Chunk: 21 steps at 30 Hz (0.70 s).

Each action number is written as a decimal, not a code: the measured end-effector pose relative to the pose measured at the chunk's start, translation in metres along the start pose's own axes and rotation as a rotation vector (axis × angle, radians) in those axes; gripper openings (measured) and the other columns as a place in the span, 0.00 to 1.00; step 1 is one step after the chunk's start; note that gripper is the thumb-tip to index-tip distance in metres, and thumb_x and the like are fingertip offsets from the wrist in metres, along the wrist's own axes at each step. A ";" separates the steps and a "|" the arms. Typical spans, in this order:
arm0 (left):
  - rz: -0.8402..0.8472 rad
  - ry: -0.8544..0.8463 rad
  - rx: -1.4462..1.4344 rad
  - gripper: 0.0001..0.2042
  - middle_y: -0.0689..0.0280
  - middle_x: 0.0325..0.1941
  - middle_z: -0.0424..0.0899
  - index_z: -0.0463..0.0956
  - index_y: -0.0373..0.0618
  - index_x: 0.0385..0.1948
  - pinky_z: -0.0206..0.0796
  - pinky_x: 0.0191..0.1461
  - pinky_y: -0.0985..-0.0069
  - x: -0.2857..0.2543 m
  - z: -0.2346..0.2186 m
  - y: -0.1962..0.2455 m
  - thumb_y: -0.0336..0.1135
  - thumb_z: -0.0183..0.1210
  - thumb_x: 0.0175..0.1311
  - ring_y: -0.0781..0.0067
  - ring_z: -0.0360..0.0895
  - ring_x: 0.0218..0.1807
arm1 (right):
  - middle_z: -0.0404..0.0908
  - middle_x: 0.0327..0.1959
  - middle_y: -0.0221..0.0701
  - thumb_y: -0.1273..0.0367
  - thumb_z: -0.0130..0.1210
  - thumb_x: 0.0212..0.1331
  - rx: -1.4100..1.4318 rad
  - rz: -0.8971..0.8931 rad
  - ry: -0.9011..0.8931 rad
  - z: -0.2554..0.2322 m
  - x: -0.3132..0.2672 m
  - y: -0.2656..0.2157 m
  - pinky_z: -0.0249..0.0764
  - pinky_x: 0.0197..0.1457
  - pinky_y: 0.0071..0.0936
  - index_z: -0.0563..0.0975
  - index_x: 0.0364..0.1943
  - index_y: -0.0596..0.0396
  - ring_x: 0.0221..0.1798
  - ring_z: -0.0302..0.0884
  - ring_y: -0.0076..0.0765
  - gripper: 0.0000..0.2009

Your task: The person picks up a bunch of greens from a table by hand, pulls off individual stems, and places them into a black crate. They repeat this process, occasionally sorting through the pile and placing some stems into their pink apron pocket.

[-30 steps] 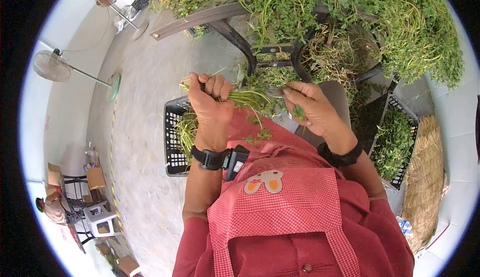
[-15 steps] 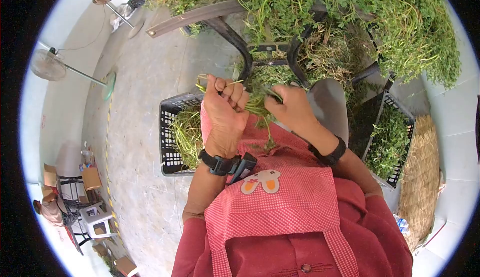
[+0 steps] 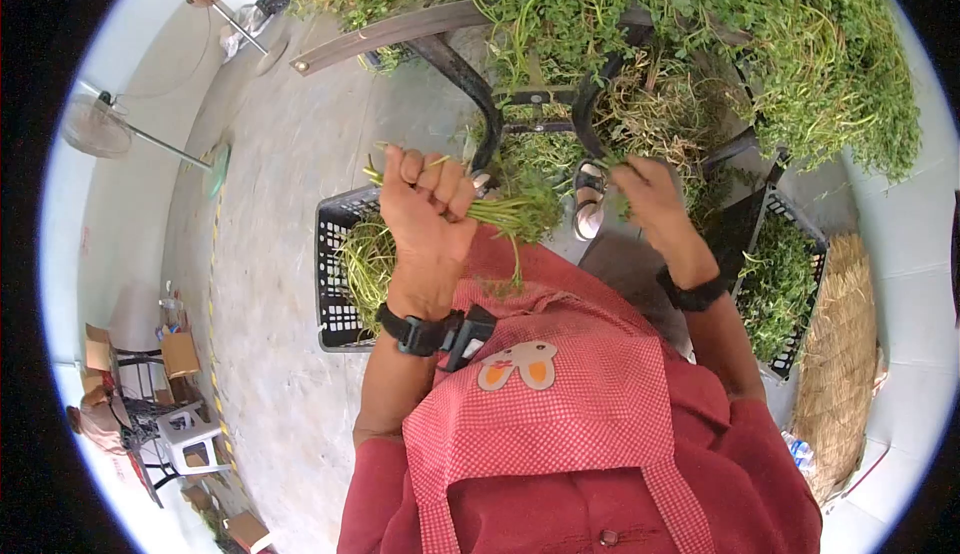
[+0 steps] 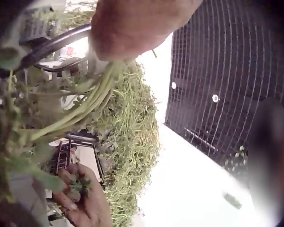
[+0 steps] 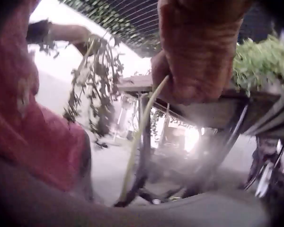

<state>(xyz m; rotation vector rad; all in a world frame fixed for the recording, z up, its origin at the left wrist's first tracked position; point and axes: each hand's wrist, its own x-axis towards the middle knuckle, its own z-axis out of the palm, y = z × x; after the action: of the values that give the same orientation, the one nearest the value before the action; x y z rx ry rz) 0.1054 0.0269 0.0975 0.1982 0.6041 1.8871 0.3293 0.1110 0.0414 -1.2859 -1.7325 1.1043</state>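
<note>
The left hand grips one green bunch, the right hand holds some leaves; one crate stands left, a second crate right.

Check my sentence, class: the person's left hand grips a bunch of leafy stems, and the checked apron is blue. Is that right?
Only the colour is wrong: the checked apron is red, as the head view shows. The left hand does grip a bunch of leafy stems.

Stem bunch in left hand; greens heap on table ahead. Left — crate of loose stems; right — second crate, straw mat beyond it.
</note>
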 end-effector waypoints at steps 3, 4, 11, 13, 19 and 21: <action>-0.072 -0.037 -0.278 0.20 0.76 0.11 0.46 0.55 0.52 0.14 0.35 0.14 0.80 0.006 -0.015 0.004 0.44 0.35 0.71 0.81 0.41 0.13 | 0.74 0.25 0.22 0.64 0.52 0.59 0.617 0.377 -0.218 -0.006 -0.009 -0.015 0.61 0.19 0.18 0.74 0.35 0.53 0.19 0.66 0.16 0.08; -0.073 -0.043 -0.276 0.20 0.76 0.11 0.46 0.55 0.52 0.14 0.35 0.14 0.80 0.009 -0.018 0.003 0.44 0.35 0.71 0.81 0.41 0.13 | 0.74 0.26 0.22 0.64 0.51 0.60 0.662 0.294 -0.330 -0.007 -0.010 -0.016 0.60 0.19 0.16 0.74 0.35 0.52 0.20 0.66 0.15 0.08; -0.006 0.146 -0.363 0.19 0.75 0.13 0.46 0.54 0.52 0.14 0.38 0.15 0.79 0.016 -0.014 0.001 0.42 0.37 0.69 0.79 0.42 0.14 | 0.75 0.26 0.19 0.65 0.54 0.60 0.634 0.082 -0.516 0.032 -0.050 -0.025 0.61 0.23 0.13 0.78 0.41 0.54 0.23 0.65 0.11 0.10; 0.015 0.164 -0.353 0.18 0.75 0.13 0.46 0.54 0.52 0.14 0.39 0.16 0.79 0.019 -0.011 0.001 0.41 0.37 0.68 0.79 0.42 0.14 | 0.76 0.27 0.19 0.65 0.54 0.60 0.517 0.007 -0.495 0.039 -0.051 -0.024 0.62 0.25 0.14 0.78 0.42 0.56 0.24 0.66 0.11 0.11; 0.031 0.268 -0.430 0.17 0.73 0.14 0.48 0.55 0.50 0.15 0.45 0.22 0.77 0.015 -0.007 -0.006 0.38 0.38 0.67 0.77 0.47 0.17 | 0.77 0.30 0.20 0.67 0.54 0.60 0.600 0.158 -0.508 0.048 -0.047 -0.031 0.67 0.31 0.15 0.76 0.44 0.62 0.29 0.69 0.13 0.13; 0.013 0.307 -0.488 0.16 0.72 0.15 0.50 0.55 0.50 0.16 0.48 0.24 0.75 0.013 -0.006 -0.008 0.38 0.38 0.67 0.76 0.49 0.18 | 0.76 0.31 0.20 0.69 0.54 0.59 0.885 0.372 -0.538 0.057 -0.042 -0.028 0.68 0.33 0.15 0.76 0.44 0.60 0.31 0.69 0.13 0.11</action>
<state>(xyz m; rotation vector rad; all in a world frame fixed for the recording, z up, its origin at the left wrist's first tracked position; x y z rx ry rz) 0.1043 0.0389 0.0865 -0.4102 0.3260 2.0330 0.2788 0.0541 0.0431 -0.7716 -1.0634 2.2574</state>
